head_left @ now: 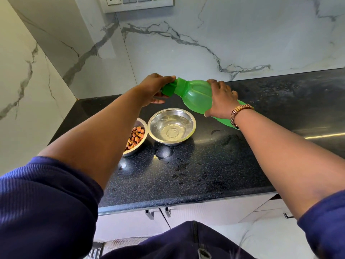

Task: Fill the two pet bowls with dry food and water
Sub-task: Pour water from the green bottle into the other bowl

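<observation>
Two steel bowls stand side by side on the black counter (214,165). The right bowl (192,122) holds clear water. The left bowl (139,144) holds brown dry food and is partly hidden by my left forearm. Above and behind them a green plastic bottle (197,96) lies tilted, neck to the left. My right hand (221,99) grips its body. My left hand (155,88) holds the green flip cap (169,89) at the neck.
Water drops and smears lie on the counter in front of and right of the bowls. A marble wall rises behind and to the left, with a switch panel (138,2) up top. Cabinet doors with handles (158,213) sit below the counter's front edge.
</observation>
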